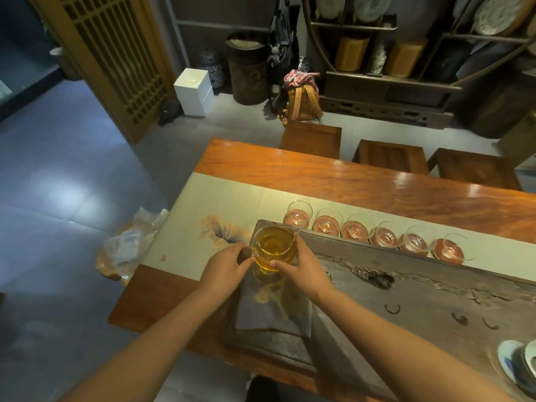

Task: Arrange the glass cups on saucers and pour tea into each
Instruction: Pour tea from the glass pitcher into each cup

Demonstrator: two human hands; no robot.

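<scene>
A glass pitcher (274,245) holding amber tea is lifted over the left end of the dark stone tea tray (420,291). My left hand (224,266) grips its dark wooden handle. My right hand (301,269) is wrapped round the pitcher's right side, thumb across the glass. Beyond the tray's far edge, several clear glass cups (326,221) stand in a row on reddish saucers (448,250) along the pale table runner (232,198). The cups look empty.
A grey cloth (272,311) lies on the tray under the pitcher. Blue-and-white porcelain (516,364) sits at the tray's right end. Wooden stools (390,156) line the table's far side. A plastic bag (127,248) lies on the floor to the left.
</scene>
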